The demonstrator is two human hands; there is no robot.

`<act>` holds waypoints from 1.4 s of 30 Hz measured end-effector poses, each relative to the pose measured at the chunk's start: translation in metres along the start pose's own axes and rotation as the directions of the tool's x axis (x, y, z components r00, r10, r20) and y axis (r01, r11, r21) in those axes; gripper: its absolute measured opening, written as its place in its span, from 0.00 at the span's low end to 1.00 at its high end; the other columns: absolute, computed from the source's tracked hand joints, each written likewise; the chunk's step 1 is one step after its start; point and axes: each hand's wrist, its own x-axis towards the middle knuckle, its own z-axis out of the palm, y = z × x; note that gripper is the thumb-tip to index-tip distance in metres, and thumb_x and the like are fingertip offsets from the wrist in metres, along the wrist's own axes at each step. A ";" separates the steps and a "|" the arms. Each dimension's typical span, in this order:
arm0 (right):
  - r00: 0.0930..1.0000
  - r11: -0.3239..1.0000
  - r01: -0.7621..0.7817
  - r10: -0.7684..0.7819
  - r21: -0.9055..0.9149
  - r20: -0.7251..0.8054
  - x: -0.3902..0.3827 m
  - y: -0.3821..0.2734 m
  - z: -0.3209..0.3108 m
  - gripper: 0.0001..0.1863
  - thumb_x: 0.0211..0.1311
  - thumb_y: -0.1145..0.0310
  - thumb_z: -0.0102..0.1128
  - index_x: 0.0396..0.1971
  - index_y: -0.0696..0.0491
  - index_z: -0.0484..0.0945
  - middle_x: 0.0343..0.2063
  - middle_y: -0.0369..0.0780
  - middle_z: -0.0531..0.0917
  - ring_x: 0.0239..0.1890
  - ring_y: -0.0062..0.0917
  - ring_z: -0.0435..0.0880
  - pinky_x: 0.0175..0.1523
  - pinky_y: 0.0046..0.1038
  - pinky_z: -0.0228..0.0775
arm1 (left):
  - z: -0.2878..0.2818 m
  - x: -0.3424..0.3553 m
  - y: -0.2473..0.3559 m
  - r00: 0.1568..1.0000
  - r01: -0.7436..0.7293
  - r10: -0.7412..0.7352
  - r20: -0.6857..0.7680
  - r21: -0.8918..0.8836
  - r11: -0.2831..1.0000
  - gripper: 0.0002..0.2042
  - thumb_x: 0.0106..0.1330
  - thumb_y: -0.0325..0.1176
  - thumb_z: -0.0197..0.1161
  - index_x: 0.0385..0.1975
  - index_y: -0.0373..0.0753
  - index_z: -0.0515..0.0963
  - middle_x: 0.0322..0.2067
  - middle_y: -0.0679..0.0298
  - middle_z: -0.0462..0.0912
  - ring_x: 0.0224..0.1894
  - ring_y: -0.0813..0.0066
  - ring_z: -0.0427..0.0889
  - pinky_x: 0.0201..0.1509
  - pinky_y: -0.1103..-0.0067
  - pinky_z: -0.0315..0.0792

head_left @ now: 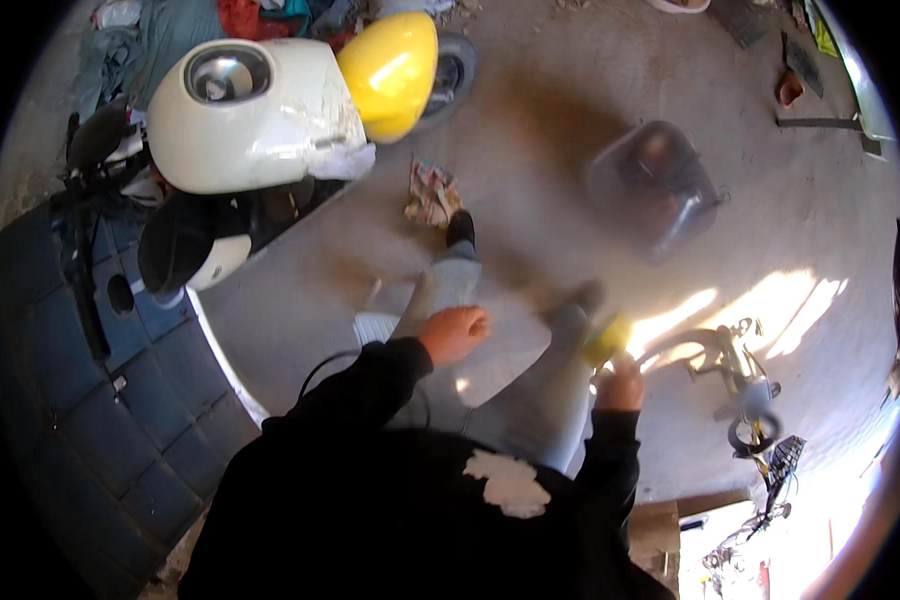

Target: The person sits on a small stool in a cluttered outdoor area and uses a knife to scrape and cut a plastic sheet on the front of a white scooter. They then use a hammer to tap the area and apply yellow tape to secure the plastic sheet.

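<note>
My left hand is curled closed above my left thigh, and nothing shows in it. Beyond my right thigh, my right hand grips a small yellow-green object; motion blur hides its kind. A crumpled, patterned cloth or paper lies on the floor just past my left shoe. Farther off to the right stands a smoky, see-through plastic bin, also blurred, with something reddish-brown visible in it.
A white scooter with a round headlight stands at the far left, beside a yellow rounded shell. Dark blue tiles cover the left floor. At right is a small bicycle by sunlit patches. A cardboard box sits behind my right arm.
</note>
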 end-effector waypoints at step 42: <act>0.594 0.295 -0.303 0.802 0.906 -0.062 0.094 -0.081 0.407 0.16 0.57 0.66 0.58 0.40 0.64 0.76 0.17 0.38 0.75 0.17 0.19 0.73 0.23 0.21 0.68 | -0.141 0.107 -0.367 0.965 0.261 -0.249 -0.085 0.212 0.942 0.12 0.61 0.37 0.56 0.37 0.36 0.76 0.34 0.52 0.81 0.39 0.59 0.80 0.43 0.72 0.72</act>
